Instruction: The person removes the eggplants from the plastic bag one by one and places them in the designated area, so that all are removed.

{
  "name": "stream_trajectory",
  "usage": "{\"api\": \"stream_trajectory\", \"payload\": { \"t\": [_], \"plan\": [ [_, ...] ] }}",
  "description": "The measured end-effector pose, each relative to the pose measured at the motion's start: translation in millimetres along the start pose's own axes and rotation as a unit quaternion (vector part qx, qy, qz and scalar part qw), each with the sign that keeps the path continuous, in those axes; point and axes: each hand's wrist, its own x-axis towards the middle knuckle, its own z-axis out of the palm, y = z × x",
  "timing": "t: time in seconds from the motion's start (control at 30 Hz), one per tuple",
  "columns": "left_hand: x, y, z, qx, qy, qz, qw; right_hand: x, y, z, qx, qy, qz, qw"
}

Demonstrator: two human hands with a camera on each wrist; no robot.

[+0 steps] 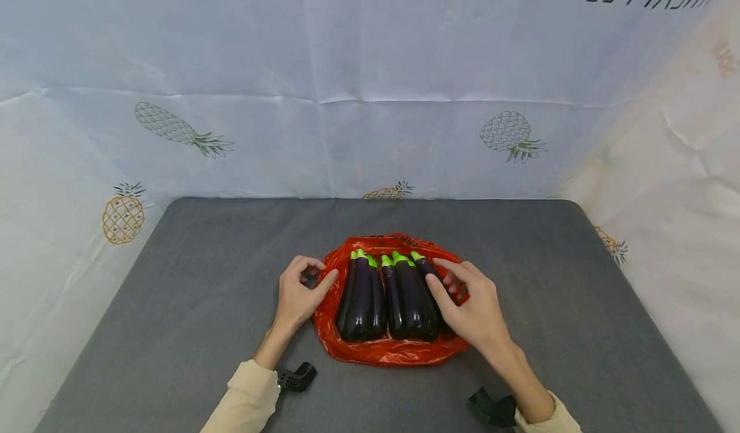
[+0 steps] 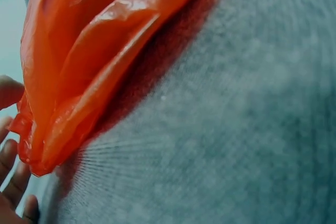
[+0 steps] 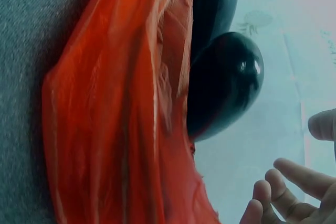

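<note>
Several dark purple eggplants (image 1: 360, 304) with bright green stem ends lie side by side in a red plastic bag (image 1: 384, 356), its mouth spread around them. My left hand (image 1: 297, 295) is at the bag's left rim, thumb and fingers parted; in the left wrist view, its fingers (image 2: 18, 182) are partly cut off beside the crumpled plastic. Over the bag's right side, my right hand (image 1: 474, 304) hovers by the rightmost eggplant and partly hides it. The right wrist view shows that hand's fingers (image 3: 302, 179) spread apart, with two rounded eggplant ends (image 3: 226, 82) above the bag's rim.
The bag lies on a grey cloth-covered table (image 1: 231, 304). Behind and beside the table hangs a pale curtain (image 1: 358, 144) printed with pineapples. Dark wrist straps (image 1: 297, 377) stick out by both cuffs.
</note>
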Motion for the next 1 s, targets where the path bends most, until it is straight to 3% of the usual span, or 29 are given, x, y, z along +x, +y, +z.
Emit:
{"api": "stream_trajectory", "payload": {
  "t": [0.17,0.37,0.6,1.0],
  "plan": [
    [-0.8,-5.4,3.6,-0.025,-0.004,-0.003,0.9997,-0.3,-4.3,3.0,-0.005,-0.018,0.015,0.9997],
    [-2.7,-10.1,6.9,-0.039,0.001,0.016,0.9991,-0.2,-9.5,5.3,-0.015,-0.043,0.040,0.9982],
    [-4.0,-11.1,4.5,-0.022,-0.001,0.025,0.9994,-2.9,-13.0,10.5,-0.011,-0.071,0.064,0.9953],
    [-3.0,-9.2,2.3,-0.030,-0.007,0.028,0.9991,-3.4,-16.4,17.6,-0.010,-0.079,0.083,0.9933]
  ]
}}
